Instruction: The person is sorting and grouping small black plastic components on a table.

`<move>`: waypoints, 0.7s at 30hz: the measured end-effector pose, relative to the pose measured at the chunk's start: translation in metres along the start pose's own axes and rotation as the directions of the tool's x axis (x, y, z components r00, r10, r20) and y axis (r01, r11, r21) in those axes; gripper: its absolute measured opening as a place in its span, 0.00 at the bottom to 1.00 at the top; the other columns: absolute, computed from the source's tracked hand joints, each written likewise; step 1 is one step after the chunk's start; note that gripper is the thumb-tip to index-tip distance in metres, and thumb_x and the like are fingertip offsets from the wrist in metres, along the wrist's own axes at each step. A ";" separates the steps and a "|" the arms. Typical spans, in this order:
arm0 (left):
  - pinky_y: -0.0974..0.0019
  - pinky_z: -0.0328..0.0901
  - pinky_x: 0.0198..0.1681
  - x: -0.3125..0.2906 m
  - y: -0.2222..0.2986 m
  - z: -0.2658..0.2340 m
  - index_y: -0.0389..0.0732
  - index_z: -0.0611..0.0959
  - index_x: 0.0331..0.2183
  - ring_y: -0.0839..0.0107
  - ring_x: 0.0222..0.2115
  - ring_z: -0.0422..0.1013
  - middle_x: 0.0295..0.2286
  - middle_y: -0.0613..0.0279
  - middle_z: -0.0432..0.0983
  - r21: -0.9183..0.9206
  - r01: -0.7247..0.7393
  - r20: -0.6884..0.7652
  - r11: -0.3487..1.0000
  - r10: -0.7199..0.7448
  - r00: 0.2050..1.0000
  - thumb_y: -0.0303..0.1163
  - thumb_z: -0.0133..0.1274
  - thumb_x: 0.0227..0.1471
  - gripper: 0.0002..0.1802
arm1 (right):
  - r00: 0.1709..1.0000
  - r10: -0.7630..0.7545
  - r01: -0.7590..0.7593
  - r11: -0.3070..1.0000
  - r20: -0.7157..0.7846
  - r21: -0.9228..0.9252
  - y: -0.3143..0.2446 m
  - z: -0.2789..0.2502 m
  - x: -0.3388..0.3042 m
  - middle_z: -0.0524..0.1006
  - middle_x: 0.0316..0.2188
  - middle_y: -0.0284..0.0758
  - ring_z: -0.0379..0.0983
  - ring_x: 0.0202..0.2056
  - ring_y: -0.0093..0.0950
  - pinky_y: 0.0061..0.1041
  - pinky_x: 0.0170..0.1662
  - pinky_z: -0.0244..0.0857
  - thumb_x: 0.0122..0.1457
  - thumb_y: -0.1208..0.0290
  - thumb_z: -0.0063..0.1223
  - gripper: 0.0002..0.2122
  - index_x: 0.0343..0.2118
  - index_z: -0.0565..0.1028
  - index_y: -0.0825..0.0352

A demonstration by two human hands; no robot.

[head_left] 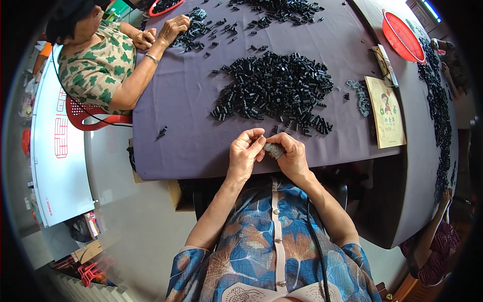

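Note:
Near the table's front edge my two hands meet, fingertips almost touching. My left hand (244, 157) is closed in a pinch between thumb and forefinger; whatever it pinches is too small to make out. My right hand (293, 157) is curled around a clump of small grey pieces (274, 150), part of which shows between thumb and fingers. Just beyond my hands spreads a large heap of short black cylindrical parts (276, 85). To the right of this heap lies a loose strip of small grey pieces (360, 98).
A purple-grey cloth covers the table (186, 131). A tan booklet (386, 126) and a long white box (386, 65) lie at its right, near a red basket (402, 38). At far left, a co-worker's hand (173, 29) touches another pile. Two black parts (161, 132) lie apart at left.

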State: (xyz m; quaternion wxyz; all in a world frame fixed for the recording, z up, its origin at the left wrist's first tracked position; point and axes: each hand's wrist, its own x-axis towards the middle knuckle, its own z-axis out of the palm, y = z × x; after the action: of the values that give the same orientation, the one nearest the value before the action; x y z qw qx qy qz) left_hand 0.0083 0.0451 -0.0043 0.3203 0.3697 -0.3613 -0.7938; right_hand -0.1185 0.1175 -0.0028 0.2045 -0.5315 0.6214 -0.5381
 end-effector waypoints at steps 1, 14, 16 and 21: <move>0.79 0.58 0.19 0.000 -0.001 -0.001 0.34 0.78 0.41 0.83 0.18 0.64 0.23 0.69 0.71 -0.005 -0.019 -0.005 1.000 0.019 1.000 0.24 0.56 0.54 0.11 | 0.999 0.041 -0.041 0.999 0.017 0.018 0.001 -0.001 0.000 0.78 0.27 0.39 0.77 0.28 0.34 0.26 0.31 0.70 0.44 0.89 0.54 0.12 0.32 0.75 0.69; 0.77 0.60 0.19 0.000 -0.001 -0.003 0.35 0.81 0.37 0.80 0.17 0.67 0.25 0.64 0.77 0.037 -0.100 0.010 0.994 0.100 0.995 0.25 0.58 0.53 0.08 | 0.984 0.175 -0.179 0.967 0.038 0.182 0.004 0.000 0.000 0.78 0.24 0.34 0.75 0.22 0.24 0.21 0.26 0.68 0.48 0.87 0.56 0.08 0.29 0.75 0.68; 0.79 0.59 0.17 -0.001 0.008 0.001 0.34 0.81 0.37 0.81 0.16 0.65 0.23 0.66 0.75 -0.004 0.029 0.019 1.000 -0.029 0.999 0.25 0.57 0.54 0.07 | 0.989 0.140 -0.145 0.978 0.041 0.152 0.003 -0.002 0.003 0.78 0.24 0.34 0.75 0.23 0.24 0.22 0.26 0.68 0.47 0.85 0.59 0.07 0.29 0.74 0.68; 0.79 0.57 0.17 0.004 0.011 -0.010 0.36 0.79 0.38 0.83 0.16 0.62 0.24 0.68 0.73 -0.085 0.130 0.136 0.988 -0.118 0.984 0.26 0.55 0.55 0.08 | 0.999 0.046 -0.048 0.997 0.028 0.063 0.000 -0.001 0.004 0.77 0.25 0.35 0.75 0.24 0.26 0.23 0.27 0.67 0.46 0.80 0.64 0.11 0.30 0.73 0.67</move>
State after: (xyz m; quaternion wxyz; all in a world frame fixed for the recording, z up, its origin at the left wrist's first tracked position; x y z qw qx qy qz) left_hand 0.0169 0.0328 -0.0015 0.2628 0.3233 -0.3203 -0.8508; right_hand -0.1209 0.1145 -0.0011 0.2421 -0.5171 0.6137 -0.5454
